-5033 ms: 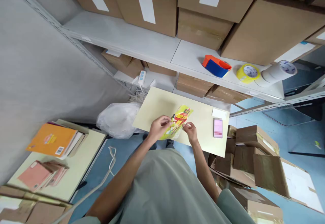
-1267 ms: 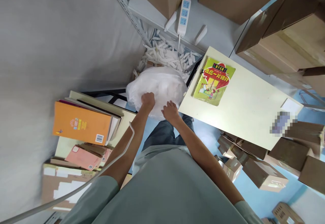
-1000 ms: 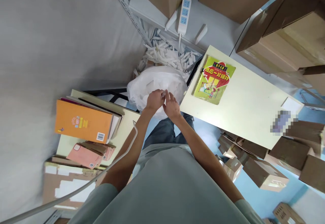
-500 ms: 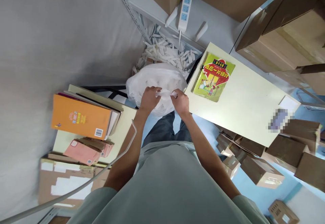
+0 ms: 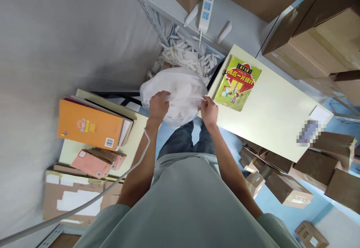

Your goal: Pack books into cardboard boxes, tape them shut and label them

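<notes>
Head view: white plastic bag (image 5: 182, 81) lies directly ahead of the person, between right-hand table (image 5: 270, 116) and left-hand table (image 5: 136, 132); long axis roughly crosswise to the body. Left hand (image 5: 159, 106) and right hand (image 5: 208, 111) are apart, each apparently pinching bag film at opposite ends; neither clearly nearer. Right hand sits at the right-hand table's near-left corner, green book (image 5: 237, 84) along its left edge. Sideways room looks tight there; more towards the legs. White scraps (image 5: 182, 54) lie beyond.
</notes>
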`<state>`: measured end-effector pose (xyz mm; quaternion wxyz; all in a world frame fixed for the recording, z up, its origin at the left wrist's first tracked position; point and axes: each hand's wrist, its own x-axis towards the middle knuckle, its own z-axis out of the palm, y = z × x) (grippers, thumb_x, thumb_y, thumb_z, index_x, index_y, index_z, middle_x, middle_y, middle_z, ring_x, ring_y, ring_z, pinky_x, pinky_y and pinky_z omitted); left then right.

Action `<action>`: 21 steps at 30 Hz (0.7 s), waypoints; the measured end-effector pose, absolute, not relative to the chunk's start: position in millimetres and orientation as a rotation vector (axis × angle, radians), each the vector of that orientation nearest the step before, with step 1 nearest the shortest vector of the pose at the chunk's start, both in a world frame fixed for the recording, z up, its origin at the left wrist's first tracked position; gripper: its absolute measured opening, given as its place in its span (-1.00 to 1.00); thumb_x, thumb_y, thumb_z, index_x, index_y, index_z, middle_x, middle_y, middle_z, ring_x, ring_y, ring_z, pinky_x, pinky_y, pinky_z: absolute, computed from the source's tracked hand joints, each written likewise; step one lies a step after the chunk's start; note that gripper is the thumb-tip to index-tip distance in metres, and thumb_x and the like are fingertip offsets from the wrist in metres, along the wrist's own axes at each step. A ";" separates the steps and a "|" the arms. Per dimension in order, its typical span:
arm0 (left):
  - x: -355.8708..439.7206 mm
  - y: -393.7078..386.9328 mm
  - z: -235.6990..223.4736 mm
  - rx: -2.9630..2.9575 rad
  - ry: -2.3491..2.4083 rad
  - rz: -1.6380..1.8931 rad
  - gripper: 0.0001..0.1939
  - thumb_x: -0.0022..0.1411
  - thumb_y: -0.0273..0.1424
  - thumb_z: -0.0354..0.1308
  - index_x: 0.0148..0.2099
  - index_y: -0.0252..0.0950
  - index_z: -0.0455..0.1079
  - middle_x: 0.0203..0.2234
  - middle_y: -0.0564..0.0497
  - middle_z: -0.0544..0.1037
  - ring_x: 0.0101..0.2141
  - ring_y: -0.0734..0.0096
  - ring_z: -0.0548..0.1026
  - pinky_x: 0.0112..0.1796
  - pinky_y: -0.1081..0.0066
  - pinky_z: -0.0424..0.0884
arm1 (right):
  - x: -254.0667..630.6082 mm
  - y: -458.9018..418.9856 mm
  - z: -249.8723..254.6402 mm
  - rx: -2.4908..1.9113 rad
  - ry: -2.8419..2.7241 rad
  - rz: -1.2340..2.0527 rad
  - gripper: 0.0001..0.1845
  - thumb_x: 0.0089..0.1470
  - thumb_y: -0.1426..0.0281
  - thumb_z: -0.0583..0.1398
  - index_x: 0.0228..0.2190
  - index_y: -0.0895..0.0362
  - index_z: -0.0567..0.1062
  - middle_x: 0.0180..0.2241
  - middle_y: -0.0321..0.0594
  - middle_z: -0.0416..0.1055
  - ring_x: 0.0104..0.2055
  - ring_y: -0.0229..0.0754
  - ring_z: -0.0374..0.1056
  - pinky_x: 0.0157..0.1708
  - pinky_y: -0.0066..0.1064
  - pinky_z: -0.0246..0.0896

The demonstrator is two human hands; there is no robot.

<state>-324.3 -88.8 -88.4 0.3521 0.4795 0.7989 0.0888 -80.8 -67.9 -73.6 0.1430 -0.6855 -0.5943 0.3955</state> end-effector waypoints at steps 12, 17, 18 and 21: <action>-326.9 -76.7 -76.6 1.186 2.090 0.336 -0.40 0.15 -0.63 0.07 0.18 -0.23 0.61 0.02 -0.13 0.72 0.07 0.02 0.64 0.21 0.16 0.42 | -35.3 -31.8 -53.4 -1.787 -1.317 0.965 -0.55 0.39 -0.03 0.16 -0.10 0.08 0.55 -0.25 -0.17 0.57 -0.19 -0.09 0.58 -0.23 -0.27 0.63; -321.7 -74.5 -69.2 1.168 2.087 0.436 -0.51 0.31 -0.52 -0.02 0.14 -0.24 0.61 -0.12 -0.11 0.71 -0.06 0.06 0.65 0.11 0.21 0.45 | -18.2 -22.0 -43.2 -1.829 -1.169 0.982 -0.51 0.33 -0.08 0.21 -0.13 0.10 0.57 -0.35 -0.22 0.54 -0.31 -0.14 0.55 -0.31 -0.27 0.67; -320.3 -73.4 -67.5 1.177 2.070 0.463 -0.54 0.34 -0.49 0.00 0.15 -0.24 0.60 -0.13 -0.11 0.70 -0.10 0.08 0.64 0.09 0.22 0.46 | -14.2 -20.3 -40.7 -1.833 -1.157 0.987 -0.50 0.32 -0.09 0.22 -0.13 0.10 0.58 -0.36 -0.22 0.53 -0.31 -0.14 0.55 -0.30 -0.26 0.68; -315.0 -67.3 -61.0 1.232 1.996 0.497 -0.50 0.25 -0.35 0.27 0.24 -0.22 0.52 -0.08 -0.09 0.67 -0.09 0.08 0.62 0.08 0.23 0.46 | 0.7 -15.1 -34.1 -1.812 -1.147 0.993 -0.46 0.31 -0.11 0.23 -0.11 0.11 0.59 -0.34 -0.21 0.54 -0.27 -0.11 0.58 -0.29 -0.24 0.69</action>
